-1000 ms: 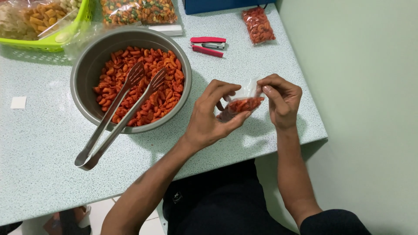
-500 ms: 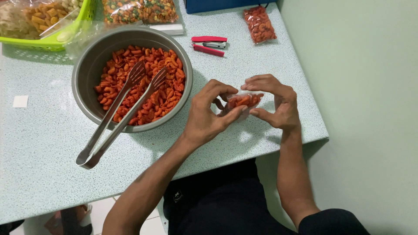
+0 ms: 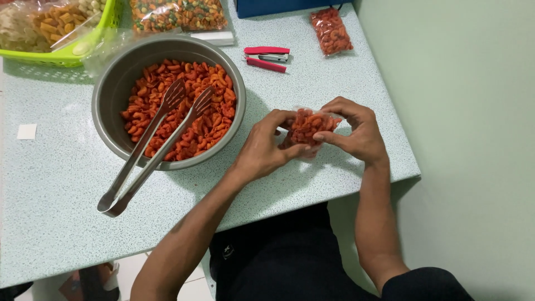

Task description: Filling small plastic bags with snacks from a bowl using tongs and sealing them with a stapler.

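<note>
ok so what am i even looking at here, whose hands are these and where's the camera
There is no machine here: a person works with two bare hands, and the single picture comes from a camera worn on that person's head, looking down. The left hand and right hand together hold a small clear plastic bag of red-orange curly snacks above the speckled pale green table. On the table sits a round grey metal bowl full of the same snacks, with long metal tongs resting in it. Behind are a red stapler, a filled snack bag lying flat, and a lime green plastic basket of other bagged snacks.
</note>
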